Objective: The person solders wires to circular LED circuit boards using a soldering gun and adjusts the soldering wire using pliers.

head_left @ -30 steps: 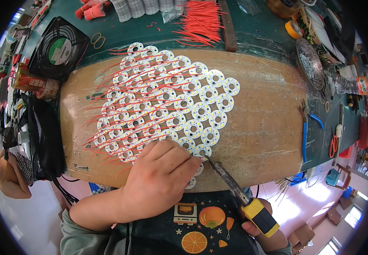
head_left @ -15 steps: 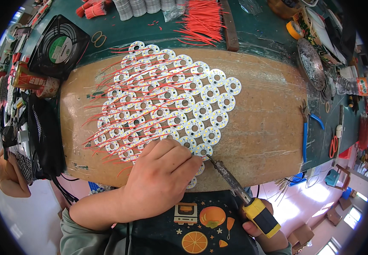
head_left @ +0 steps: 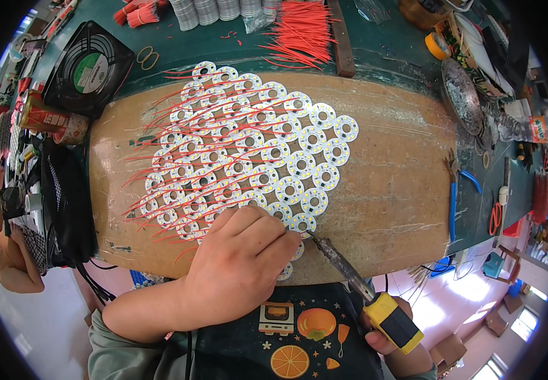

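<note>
A dense patch of round white ring-shaped LED boards (head_left: pixel 301 164) lies on a brown worktop board. Thin red wires (head_left: pixel 160 130) stretch leftward from many of them; the rightmost boards show none. Over the lower edge of the patch, my left hand (head_left: pixel 239 256) is closed in a pinch, and its knuckles hide what the fingertips hold. My right hand (head_left: pixel 381 342) grips the yellow handle of a soldering iron (head_left: pixel 393 322). The iron's tip is at the edge of a low board, just right of my left fingertips; I cannot tell whether it touches.
Blue-handled pliers (head_left: pixel 453 209) lie at the board's right edge, beside a metal dish (head_left: pixel 461 95). A black fan (head_left: pixel 88 71) stands far left. Loose red wires (head_left: pixel 299 31) and stacked discs (head_left: pixel 205 11) are at the back. Another person (head_left: pixel 11 253) is at the far left.
The soldering iron's handle and my right hand have shifted slightly to the right, while the tip stays nearly in place. My left hand has hardly moved.
</note>
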Motion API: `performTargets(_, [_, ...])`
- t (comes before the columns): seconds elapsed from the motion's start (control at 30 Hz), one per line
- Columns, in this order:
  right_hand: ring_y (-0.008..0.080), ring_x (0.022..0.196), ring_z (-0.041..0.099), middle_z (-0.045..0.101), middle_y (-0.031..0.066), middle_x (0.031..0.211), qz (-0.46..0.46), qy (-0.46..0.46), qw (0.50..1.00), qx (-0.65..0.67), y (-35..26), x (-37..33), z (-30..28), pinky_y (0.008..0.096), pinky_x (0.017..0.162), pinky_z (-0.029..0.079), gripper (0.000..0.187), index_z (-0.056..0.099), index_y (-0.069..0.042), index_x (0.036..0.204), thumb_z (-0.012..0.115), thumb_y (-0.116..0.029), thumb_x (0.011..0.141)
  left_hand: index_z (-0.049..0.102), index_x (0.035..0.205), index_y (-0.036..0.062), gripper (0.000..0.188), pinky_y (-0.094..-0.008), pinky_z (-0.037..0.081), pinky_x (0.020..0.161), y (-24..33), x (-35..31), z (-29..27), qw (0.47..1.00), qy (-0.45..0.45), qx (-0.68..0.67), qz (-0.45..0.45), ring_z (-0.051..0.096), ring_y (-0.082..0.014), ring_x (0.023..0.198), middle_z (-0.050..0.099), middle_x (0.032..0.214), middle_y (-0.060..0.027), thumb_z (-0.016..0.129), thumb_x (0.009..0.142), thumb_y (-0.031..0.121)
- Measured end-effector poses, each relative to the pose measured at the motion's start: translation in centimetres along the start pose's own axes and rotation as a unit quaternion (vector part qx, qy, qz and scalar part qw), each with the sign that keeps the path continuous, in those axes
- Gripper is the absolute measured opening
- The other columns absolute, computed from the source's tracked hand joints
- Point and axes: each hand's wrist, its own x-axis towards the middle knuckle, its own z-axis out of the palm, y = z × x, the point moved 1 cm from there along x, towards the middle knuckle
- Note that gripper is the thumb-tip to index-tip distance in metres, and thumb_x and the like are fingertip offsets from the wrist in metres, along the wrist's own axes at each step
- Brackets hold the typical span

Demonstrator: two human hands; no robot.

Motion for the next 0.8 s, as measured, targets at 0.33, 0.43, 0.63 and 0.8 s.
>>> performTargets(0.33, [0.0281, 0.055, 0.062, 0.063, 0.0097, 0.070, -0.077, -0.041, 0.990, -0.107, -0.9, 0.2, -1.5, 0.0338, 0.051, 0.049, 0.042, 0.068, -0.003, 0.097, 0.074, -0.041, 0.080, 0.070, 0.097, 0.0033, 0.034, -0.0357, 0.048, 0.069, 0.1, 0.0, -0.1, 1.000, -0.004, -0.001, -0.001, 0.059, -0.0241, 0.080, 0.058, 0.086, -0.0056, 0.071, 0.064, -0.004])
performTargets(0.43, [0.0294, 0.056, 0.062, 0.061, 0.0097, 0.069, -0.118, -0.032, 0.983, -0.139, -1.1, 0.5, -1.5, 0.0355, 0.050, 0.048, 0.042, 0.068, -0.003, 0.093, 0.072, -0.043, 0.082, 0.070, 0.097, 0.0031, 0.034, -0.0358, 0.048, 0.069, -0.1, -0.1, -0.1, 1.000, 0.001, -0.008, 0.002, 0.059, -0.0243, 0.080, 0.058, 0.086, -0.0058, 0.071, 0.064, -0.004])
performTargets(0.63, [0.0272, 0.053, 0.058, 0.057, 0.0076, 0.065, -0.068, -0.013, 0.991, -0.113, -1.2, -0.1, -1.7, 0.0347, 0.048, 0.043, 0.045, 0.067, -0.005, 0.087, 0.070, -0.049, 0.083, 0.070, 0.097, 0.0031, 0.034, -0.0360, 0.048, 0.070, -0.2, -0.1, 0.2, 1.000, 0.009, -0.010, 0.004, 0.059, -0.0244, 0.080, 0.058, 0.086, -0.0060, 0.071, 0.064, -0.003])
performTargets(0.8, [0.0260, 0.051, 0.056, 0.055, 0.0064, 0.063, -0.083, -0.008, 0.990, -0.110, -0.7, 0.0, -1.3, 0.0342, 0.048, 0.042, 0.046, 0.065, -0.005, 0.085, 0.068, -0.051, 0.083, 0.070, 0.097, 0.0032, 0.033, -0.0360, 0.049, 0.070, -0.1, -0.3, 0.0, 1.000, 0.005, -0.011, 0.001, 0.059, -0.0244, 0.081, 0.058, 0.085, -0.0060, 0.071, 0.065, -0.003])
